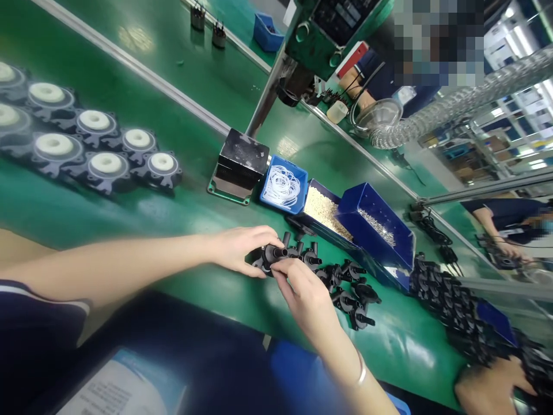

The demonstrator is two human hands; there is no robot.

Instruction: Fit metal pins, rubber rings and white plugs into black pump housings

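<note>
My left hand is wrapped round a black plastic pump housing with a short pipe stub, thumb below and fingers above. Against the same part, my right hand has its thumb and fingertips pinched at the near edge; whether a small piece sits between them is too small to make out. Just beyond and to the right lie more black housings on the green bench. A blue bin of white rings stands behind my hands.
Beside the rings, one bin holds small cream pieces and another blue bin holds metal screws. A green press rises behind its black block. Rows of round black parts with white centres lie left. Co-workers' hands show right and beyond.
</note>
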